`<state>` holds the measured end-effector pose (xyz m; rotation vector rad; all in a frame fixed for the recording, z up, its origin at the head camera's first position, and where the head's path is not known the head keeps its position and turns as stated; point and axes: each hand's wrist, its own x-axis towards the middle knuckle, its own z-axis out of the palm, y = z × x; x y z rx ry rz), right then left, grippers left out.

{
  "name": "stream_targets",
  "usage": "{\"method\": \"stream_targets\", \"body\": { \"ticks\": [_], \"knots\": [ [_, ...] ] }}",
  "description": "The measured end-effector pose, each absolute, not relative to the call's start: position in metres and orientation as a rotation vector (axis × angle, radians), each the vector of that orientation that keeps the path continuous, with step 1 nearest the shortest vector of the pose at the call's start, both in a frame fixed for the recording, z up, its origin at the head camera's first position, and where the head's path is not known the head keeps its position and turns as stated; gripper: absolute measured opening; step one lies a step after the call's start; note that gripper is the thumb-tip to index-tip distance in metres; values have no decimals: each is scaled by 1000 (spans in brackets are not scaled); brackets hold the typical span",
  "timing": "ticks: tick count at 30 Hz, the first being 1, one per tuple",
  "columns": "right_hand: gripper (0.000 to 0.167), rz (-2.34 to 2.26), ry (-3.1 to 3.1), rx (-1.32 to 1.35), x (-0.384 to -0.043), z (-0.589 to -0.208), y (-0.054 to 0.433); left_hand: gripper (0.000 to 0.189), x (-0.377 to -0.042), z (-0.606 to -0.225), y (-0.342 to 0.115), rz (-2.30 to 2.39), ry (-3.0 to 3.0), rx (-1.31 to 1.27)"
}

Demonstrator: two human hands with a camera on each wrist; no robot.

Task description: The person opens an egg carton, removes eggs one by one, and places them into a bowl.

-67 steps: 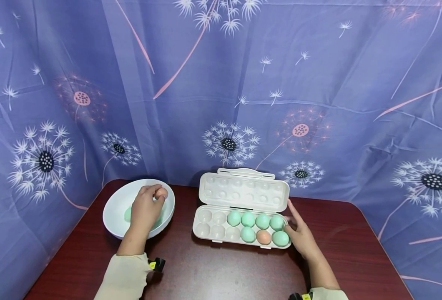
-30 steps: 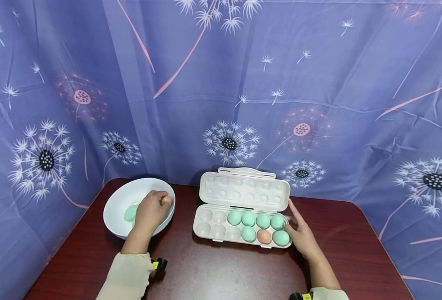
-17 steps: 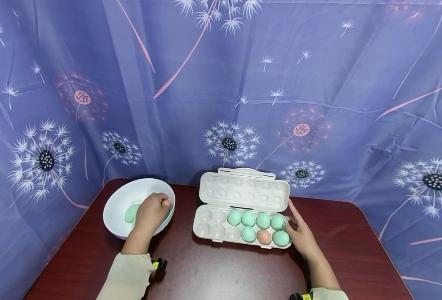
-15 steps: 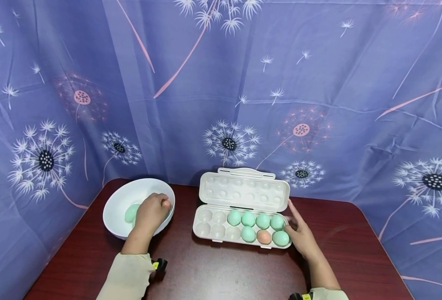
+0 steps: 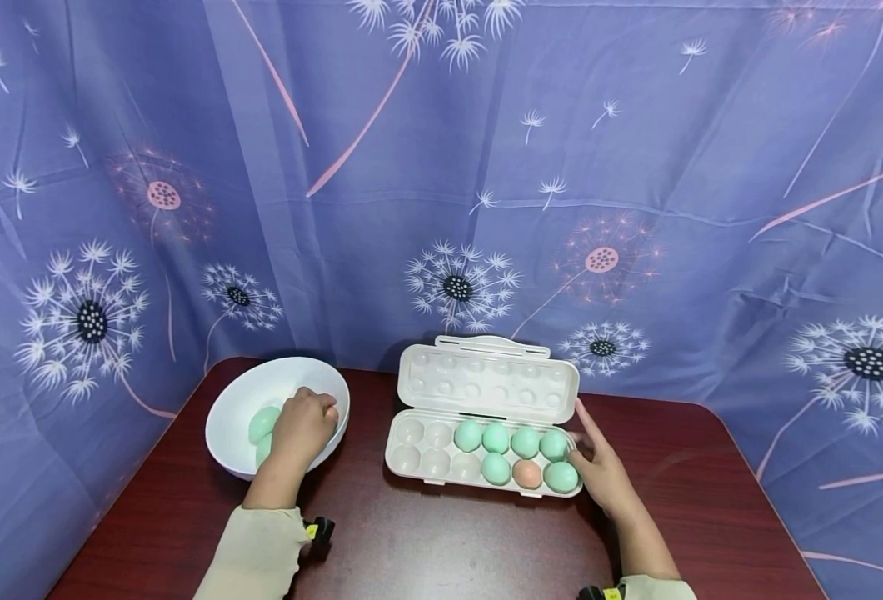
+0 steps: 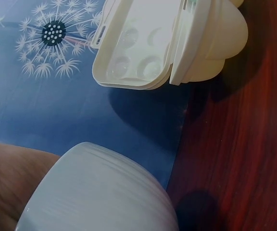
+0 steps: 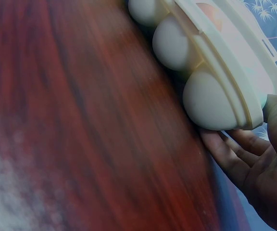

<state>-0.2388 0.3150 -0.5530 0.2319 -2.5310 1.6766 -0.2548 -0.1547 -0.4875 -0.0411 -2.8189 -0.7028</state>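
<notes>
My left hand [image 5: 302,425] reaches down into a white bowl [image 5: 235,408] with its fingers curled around a brown egg, of which only a sliver shows past the fingertips. Pale green eggs [image 5: 264,424] lie beside the hand in the bowl. In the left wrist view the bowl's outer wall [image 6: 100,192] covers the fingers. An egg carton [image 5: 449,482] lies with its lid up, several green eggs [image 5: 496,468] and a brown egg [image 5: 527,474] in its right part. My right hand [image 5: 602,475] grips the carton's right end, fingers beneath it in the right wrist view.
The dark red wooden table [image 5: 441,542] carries both bowl and carton. Behind it hangs a blue curtain [image 5: 366,275] with a dandelion print, close to the carton's raised lid [image 5: 490,383].
My left hand has lowered the brown egg from above the bowl to inside its right side, and fingers now hide most of it. The right hand and carton have stayed put.
</notes>
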Motion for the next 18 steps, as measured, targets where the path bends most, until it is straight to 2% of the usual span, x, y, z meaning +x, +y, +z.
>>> {"method": "stream_targets", "body": {
  "ticks": [18],
  "knots": [
    [85, 1667, -2549, 211, -240, -553, 316, 32, -254, -484, -154, -792, -2833, -4]
  ]
}}
